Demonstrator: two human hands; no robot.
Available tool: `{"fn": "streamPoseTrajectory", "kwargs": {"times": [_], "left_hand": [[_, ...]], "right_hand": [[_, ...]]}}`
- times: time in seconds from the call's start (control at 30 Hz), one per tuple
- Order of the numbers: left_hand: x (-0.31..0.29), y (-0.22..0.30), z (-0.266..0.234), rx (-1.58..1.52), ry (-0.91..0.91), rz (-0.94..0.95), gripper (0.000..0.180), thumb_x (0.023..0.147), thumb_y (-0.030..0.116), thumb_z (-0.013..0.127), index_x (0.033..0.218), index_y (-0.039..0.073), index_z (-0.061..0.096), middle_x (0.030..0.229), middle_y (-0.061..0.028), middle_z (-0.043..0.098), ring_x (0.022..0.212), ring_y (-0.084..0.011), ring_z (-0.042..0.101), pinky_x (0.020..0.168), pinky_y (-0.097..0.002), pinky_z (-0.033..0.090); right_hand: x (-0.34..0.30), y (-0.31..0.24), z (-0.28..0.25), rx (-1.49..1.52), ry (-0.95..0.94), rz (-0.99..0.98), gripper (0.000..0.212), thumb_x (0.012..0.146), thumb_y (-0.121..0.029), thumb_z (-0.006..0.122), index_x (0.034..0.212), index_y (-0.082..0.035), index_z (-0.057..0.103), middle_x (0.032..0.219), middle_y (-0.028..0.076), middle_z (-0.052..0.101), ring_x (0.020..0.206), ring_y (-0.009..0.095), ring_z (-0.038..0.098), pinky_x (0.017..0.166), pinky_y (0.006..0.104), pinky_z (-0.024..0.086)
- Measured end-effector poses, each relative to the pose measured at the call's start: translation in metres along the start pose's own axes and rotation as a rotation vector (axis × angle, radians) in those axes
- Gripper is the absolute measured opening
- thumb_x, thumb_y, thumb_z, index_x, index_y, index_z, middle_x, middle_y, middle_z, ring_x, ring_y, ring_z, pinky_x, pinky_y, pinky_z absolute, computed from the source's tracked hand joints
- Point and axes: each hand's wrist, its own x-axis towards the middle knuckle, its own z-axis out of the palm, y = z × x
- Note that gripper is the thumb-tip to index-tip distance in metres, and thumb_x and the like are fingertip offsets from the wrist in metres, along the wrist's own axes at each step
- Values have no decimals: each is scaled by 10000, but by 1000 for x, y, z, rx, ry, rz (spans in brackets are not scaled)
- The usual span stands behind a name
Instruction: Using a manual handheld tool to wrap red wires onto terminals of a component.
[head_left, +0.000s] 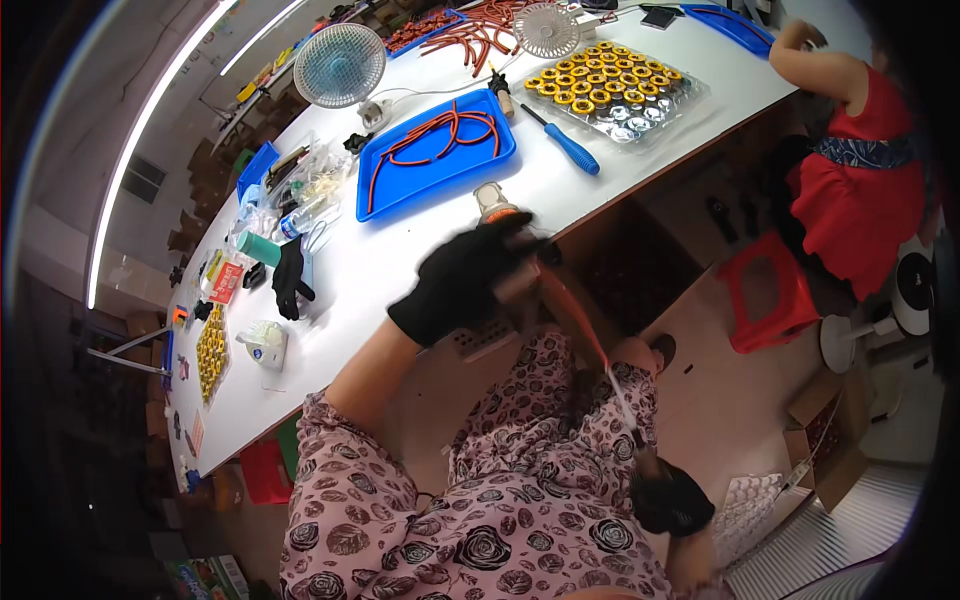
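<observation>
Long white table [420,250] w/ stuff all over: blue tray [385,190] holding orange cords, clear tray [690,95] of yellow rings, blue-handled screwdriver [568,145], 2 small fans [340,65] [546,30], black glove [290,280], plastic bags & bottle [305,215] by the left end, more blue trays [735,25] at far edge.

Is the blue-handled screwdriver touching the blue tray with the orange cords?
Apart. The head view shows the blue-handled screwdriver lying on the white table, with bare tabletop between it and the blue tray.
</observation>
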Motion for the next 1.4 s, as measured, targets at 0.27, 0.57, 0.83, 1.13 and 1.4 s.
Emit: {"fn": "streamPoseTrajectory", "kwargs": {"times": [0.27, 0.57, 0.83, 1.13, 1.4], "left_hand": [[68, -5, -22, 466, 225, 324, 432, 736, 61, 579, 1156, 160, 613, 921, -41, 650, 686, -173, 630, 540, -290, 491], [96, -168, 6, -1104, 291, -748, 169, 817, 141, 648, 931, 26, 601, 743, -63, 599, 572, -116, 502, 515, -220, 392], [49, -216, 70, -1455, 281, -662, 280, 838, 110, 641, 1087, -11, 594, 928, -106, 633, 876, -206, 616, 758, -304, 505], [1, -45, -2, -24, 338, -160, 444, 756, 106, 687, 1186, 109, 575, 1102, -92, 602, 743, -165, 614, 661, -273, 496], [23, 15, -1, 523, 155, 319, 417, 726, 140, 584, 1142, 153, 576, 887, -29, 579, 727, -195, 597, 564, -331, 482]], "right_hand": [[46, 5, 40, -955, 678, -812, 312, 831, -187, 664, 1078, -53, 527, 801, 64, 573, 557, 105, 529, 476, 258, 413], [158, -36, 52, -292, 116, -323, 185, 890, -264, 594, 823, -138, 475, 545, -26, 421, 395, 82, 392, 374, 238, 317], [176, -73, 72, -119, -162, -181, 134, 926, -221, 517, 833, -130, 488, 566, -49, 392, 397, 55, 362, 345, 202, 287], [34, -3, 20, -30, 44, -125, 129, 923, -239, 535, 974, -122, 519, 576, -53, 415, 394, 68, 362, 351, 208, 259], [29, -4, 11, -221, 543, -581, 249, 900, -209, 576, 1095, -62, 529, 733, 33, 579, 557, 139, 542, 472, 267, 435]]}}
